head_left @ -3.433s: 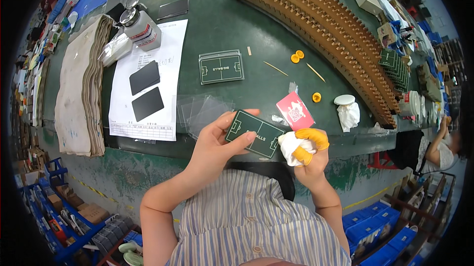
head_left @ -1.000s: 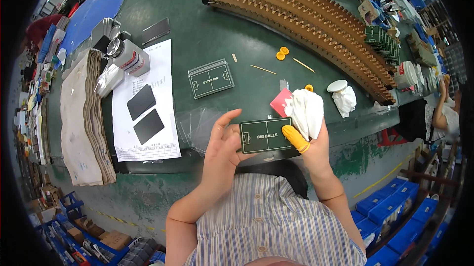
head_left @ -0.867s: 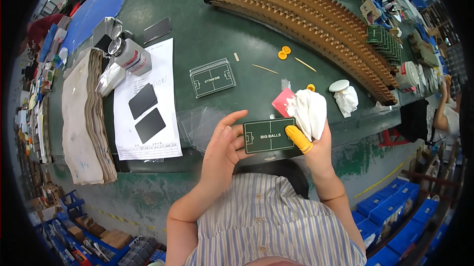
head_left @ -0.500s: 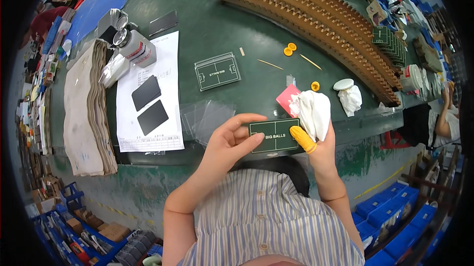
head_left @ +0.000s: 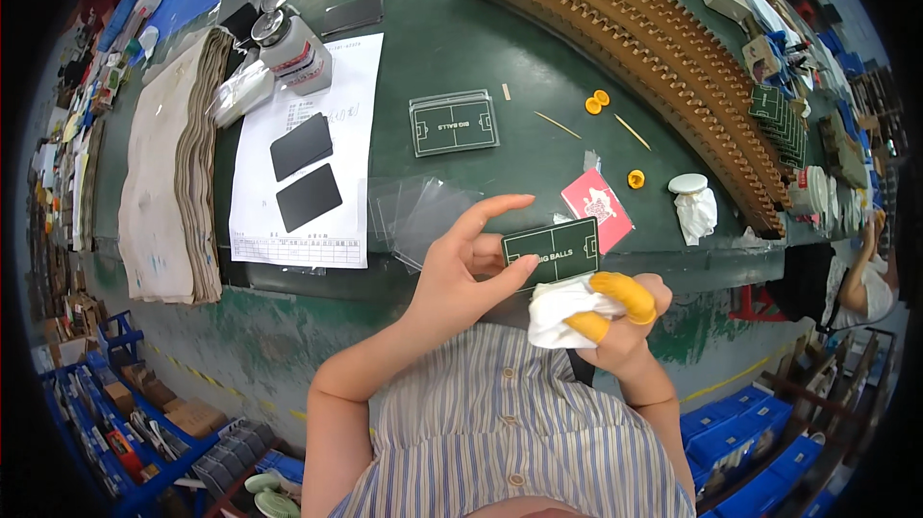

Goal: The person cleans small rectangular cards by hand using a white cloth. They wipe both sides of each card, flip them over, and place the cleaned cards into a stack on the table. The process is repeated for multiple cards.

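A flat green card [head_left: 567, 247] with white pitch-like lines is pinched by its left end between the thumb and fingers of my left hand [head_left: 461, 273]. Just below the card's lower edge, my right hand [head_left: 630, 330] grips a bunched white cloth [head_left: 558, 314]. Yellow rubber finger cots [head_left: 625, 292] cover some of its fingers. Behind the card lies a pink card [head_left: 601, 215] with a white print. Clear plastic sleeves [head_left: 418, 220] are spread on the table beyond my left hand, and farther back rests a stack of similar green cards [head_left: 452, 126].
Long toothed wooden racks [head_left: 635, 66] curve across the back right, with green cards [head_left: 777, 119] at their far side. Loose yellow finger cots [head_left: 596, 102], toothpicks [head_left: 633, 131] and a cloth-wrapped pad [head_left: 694, 215] lie nearer. At left are a bottle [head_left: 298, 61], black cards [head_left: 310, 199] and paper [head_left: 346, 152].
My right hand has come off the card's right end and moved down and left with the cloth, uncovering the pink card. My left hand still holds the green card, now slightly tilted.
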{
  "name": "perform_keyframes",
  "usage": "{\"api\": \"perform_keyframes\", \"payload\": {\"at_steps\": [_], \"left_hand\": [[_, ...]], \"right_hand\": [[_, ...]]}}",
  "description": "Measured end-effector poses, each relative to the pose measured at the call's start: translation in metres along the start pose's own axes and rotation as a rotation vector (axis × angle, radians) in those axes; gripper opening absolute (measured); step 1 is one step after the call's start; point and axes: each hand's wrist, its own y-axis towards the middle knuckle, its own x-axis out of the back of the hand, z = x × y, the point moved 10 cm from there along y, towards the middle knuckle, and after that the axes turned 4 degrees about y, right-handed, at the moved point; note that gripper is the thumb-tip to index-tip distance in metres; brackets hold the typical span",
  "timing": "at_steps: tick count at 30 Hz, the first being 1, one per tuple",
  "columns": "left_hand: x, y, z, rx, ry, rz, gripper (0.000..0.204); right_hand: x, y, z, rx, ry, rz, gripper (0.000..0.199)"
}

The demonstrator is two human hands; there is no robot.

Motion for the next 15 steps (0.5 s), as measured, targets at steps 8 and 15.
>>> {"api": "perform_keyframes", "payload": {"at_steps": [8,15], "left_hand": [[0.007,-0.003,-0.001,-0.049,0.081,-0.035,0.054],[0.015,-0.004,0.001,-0.029,0.048,-0.083,0.053]], "right_hand": [[-0.016,0.006,0.004,0.030,0.012,0.059,0.024],[-0.011,-0.002,0.010,0.104,0.005,0.092,0.021]]}}
